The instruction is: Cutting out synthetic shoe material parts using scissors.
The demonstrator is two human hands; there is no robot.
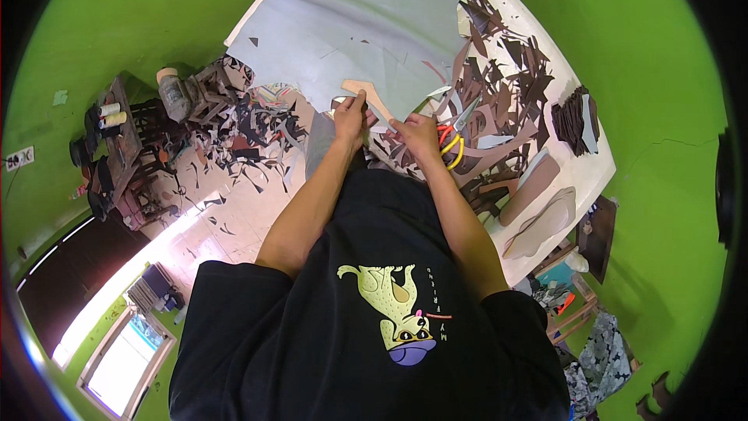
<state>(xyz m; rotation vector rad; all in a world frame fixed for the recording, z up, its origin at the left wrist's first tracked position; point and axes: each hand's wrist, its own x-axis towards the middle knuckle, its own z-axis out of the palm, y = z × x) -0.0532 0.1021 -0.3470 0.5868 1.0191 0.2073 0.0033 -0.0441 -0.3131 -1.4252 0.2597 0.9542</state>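
A tan, curved flat piece, like a pattern template (375, 100), lies over the near edge of a large grey sheet that looks like leather (343, 23). My left hand (351, 118) grips that edge, with a fingertip on the tan piece near its upper left end. At the lower right end of the piece, my right hand (419, 136) pinches it with thumb and fingers. Just right of that hand lie scissors (454, 148) with red and yellow handles, their blades pointing up and right. My fingers' undersides are hidden.
Dark brown scraps (499, 93) cover the right part of the pale table (600, 164). A stack of dark cut pieces (574, 121) sits near its right edge. More scraps (257, 132) litter the floor at left, beside a wooden rack with thread spools (111, 114).
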